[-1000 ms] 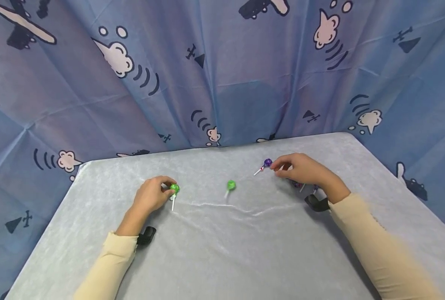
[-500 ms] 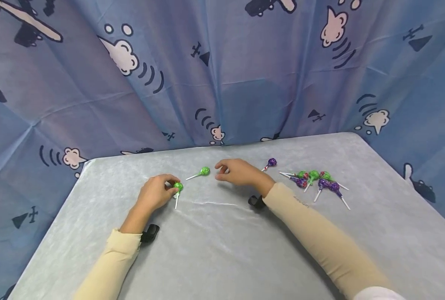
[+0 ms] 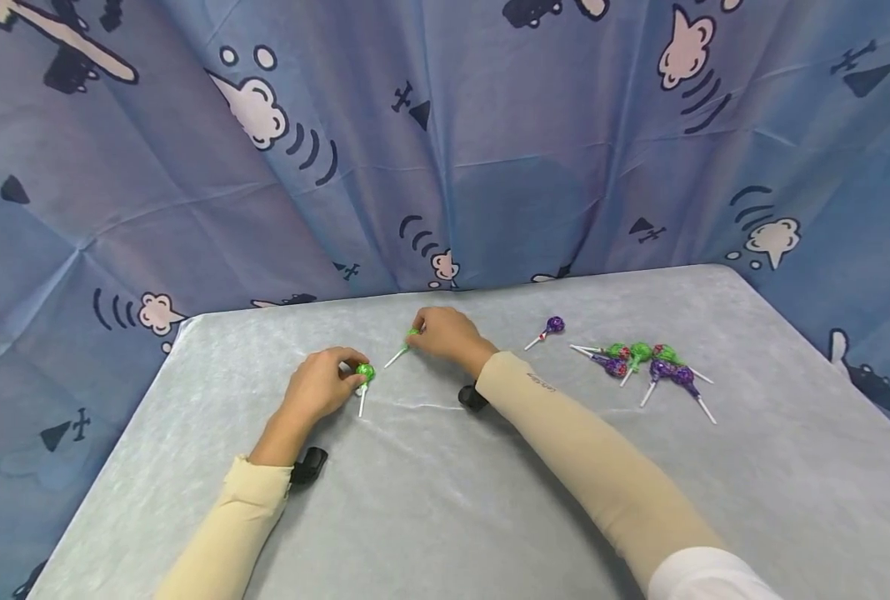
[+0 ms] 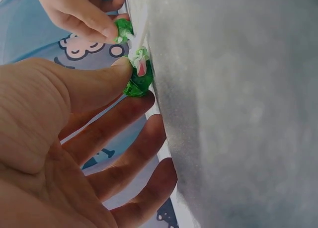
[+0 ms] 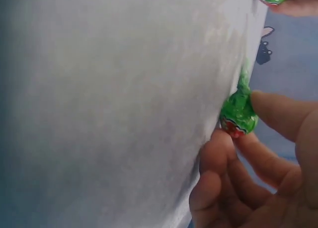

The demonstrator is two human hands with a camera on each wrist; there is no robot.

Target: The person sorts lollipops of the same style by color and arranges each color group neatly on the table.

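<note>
My left hand (image 3: 319, 385) pinches the green head of a lollipop (image 3: 366, 372) between thumb and fingertip; its white stick points toward me on the cloth. In the left wrist view the same green wrapper (image 4: 141, 79) sits between thumb and index finger, the other fingers spread. Just up and right of it, my right hand (image 3: 448, 335) holds a second green lollipop (image 3: 411, 335) by its head, mostly covered by the fingers, stick slanting down-left. The right wrist view has its green wrapper (image 5: 239, 111) between the thumb and curled fingers.
A lone purple lollipop (image 3: 555, 325) lies right of my right hand. Further right is a cluster of several lollipops, green (image 3: 641, 352) and purple (image 3: 661, 370), sticks pointing various ways. Pale cloth (image 3: 415, 500) covers the table. A patterned blue curtain (image 3: 505, 208) hangs behind it.
My right hand has travelled left from beside the purple lollipops to the second green lollipop and taken hold of it. That lollipop had moved left earlier. My left hand keeps its pinch.
</note>
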